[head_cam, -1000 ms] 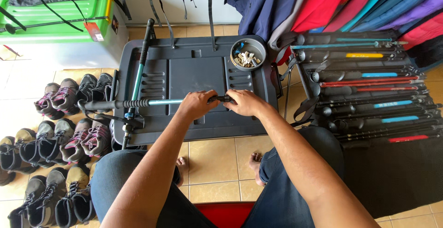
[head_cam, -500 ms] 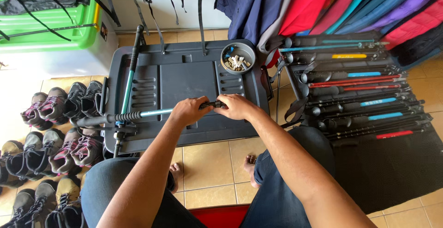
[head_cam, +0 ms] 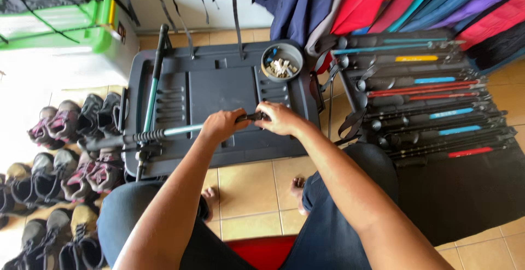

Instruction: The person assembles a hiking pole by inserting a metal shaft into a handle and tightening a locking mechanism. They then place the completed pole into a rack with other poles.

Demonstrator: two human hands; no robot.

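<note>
A trekking pole with a light blue shaft and a black handle at its left end lies crosswise over a dark grey plastic lid. My left hand grips the shaft near its right end. My right hand holds the black tip section right beside it, and the two hands almost touch. A second pole with a teal shaft lies along the lid's left side.
A small round bowl of pale small parts stands on the lid's far right corner. Several trekking poles lie in a row at right on black cloth. Hiking shoes line the floor at left. A green crate is at back left.
The view has shifted slightly. My hands stay together on the pole's right end, and the pole keeps the same place across the lid.
</note>
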